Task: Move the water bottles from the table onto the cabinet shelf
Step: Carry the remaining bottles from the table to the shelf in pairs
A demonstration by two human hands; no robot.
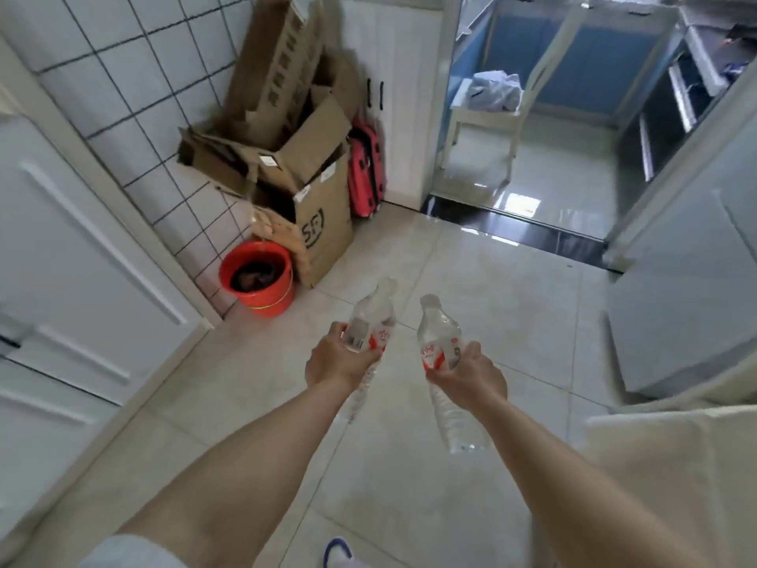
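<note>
My left hand [334, 358] grips a clear water bottle [373, 311] with a red and white label around its middle, its cap end pointing away from me. My right hand [471, 373] grips a second, like water bottle [436, 325], also around the label, tilted with its base toward me. Both bottles are held out in front of me above a pale tiled floor. No table or cabinet shelf shows plainly in this view.
A stack of cardboard boxes [303, 190] stands by the tiled wall, with a red bucket [258, 278] in front and a pink suitcase [366, 174] beside it. A white door [61, 256] is at left. A doorway ahead shows a white chair [491, 112]. White cloth [672, 457] lies at right.
</note>
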